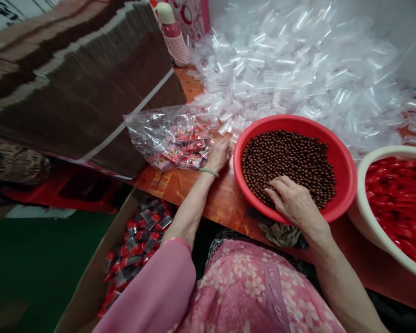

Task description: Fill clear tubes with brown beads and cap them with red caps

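Note:
A red bowl (345, 185) full of small brown balls (291, 159) stands before me. My right hand (293, 199) reaches over its near rim, thumb and fingers drawn together among the balls. Left of the bowl, my left hand (220, 155) is closed close to the table, a green bracelet at its wrist. A pale, clear piece shows by its fingertips, too little visible to name. Beside that hand lies a clear plastic bag (142, 134) with red printed packets (190, 145). Behind the bowl, clear plastic tubes (260, 83) form a large heap.
A cream tub (362, 203) of red plastic pieces (398, 203) stands at the right. Strapped brown cardboard (100, 88) rises at the left. Below the table edge, a carton (86, 282) holds red-capped clear containers (142, 240). A pink-covered bottle (175, 39) stands behind.

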{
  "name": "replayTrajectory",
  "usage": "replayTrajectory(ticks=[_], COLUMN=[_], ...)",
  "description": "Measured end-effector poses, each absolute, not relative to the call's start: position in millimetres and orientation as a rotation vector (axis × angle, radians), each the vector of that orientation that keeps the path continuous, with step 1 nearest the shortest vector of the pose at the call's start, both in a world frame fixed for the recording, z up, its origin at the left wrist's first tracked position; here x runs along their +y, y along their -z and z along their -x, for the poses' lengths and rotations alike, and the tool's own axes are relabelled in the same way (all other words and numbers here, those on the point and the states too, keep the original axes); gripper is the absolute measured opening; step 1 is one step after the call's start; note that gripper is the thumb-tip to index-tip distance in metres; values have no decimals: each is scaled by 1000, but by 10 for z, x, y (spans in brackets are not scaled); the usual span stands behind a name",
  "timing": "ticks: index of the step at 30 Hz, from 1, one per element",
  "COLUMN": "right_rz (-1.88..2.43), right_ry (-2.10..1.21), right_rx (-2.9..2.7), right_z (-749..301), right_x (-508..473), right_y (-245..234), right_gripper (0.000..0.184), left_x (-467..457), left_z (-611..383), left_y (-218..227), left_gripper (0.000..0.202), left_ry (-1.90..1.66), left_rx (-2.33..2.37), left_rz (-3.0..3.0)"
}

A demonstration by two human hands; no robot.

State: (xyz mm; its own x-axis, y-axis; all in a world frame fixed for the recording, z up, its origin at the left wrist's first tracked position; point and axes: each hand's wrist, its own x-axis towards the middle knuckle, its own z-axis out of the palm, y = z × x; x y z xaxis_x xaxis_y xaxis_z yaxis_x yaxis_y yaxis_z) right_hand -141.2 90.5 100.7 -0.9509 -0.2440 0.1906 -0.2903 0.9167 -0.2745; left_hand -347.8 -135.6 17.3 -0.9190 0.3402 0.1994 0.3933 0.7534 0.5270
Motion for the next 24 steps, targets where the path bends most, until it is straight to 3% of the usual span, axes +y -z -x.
replayTrajectory(ticks=[2, 6, 8, 13, 17, 24], right_rz=[-419, -515, -567, -489, -489, -310], right_ry=[-512, -814, -996, -1445, -1713, -1888], right_rx=[-2891, -2691, -2572, -2452, -2383, -2368], right_z=[1408, 1442, 1477, 1529, 1549, 1667], right_x=[903, 908, 920, 946, 939, 1018], right_y=[-1011, -1057, -1105, -1275, -1336, -1177], right_gripper=[19, 13, 13, 42, 47, 59], left_x=[-1467, -1593, -1547, -1212, -977, -805], left_z=[3378, 2927, 2619, 2045, 1908, 1966], left_y=[-232, -525, -721, -1013, -975, -844], left_gripper=[35, 60, 67, 64, 55, 47], left_ry=[1025, 1772, 1976, 2216, 2261, 1829], left_rx=[-2779, -2323, -2194, -2136, -2123, -2183], left_rz=[519, 545, 629, 786, 785, 994])
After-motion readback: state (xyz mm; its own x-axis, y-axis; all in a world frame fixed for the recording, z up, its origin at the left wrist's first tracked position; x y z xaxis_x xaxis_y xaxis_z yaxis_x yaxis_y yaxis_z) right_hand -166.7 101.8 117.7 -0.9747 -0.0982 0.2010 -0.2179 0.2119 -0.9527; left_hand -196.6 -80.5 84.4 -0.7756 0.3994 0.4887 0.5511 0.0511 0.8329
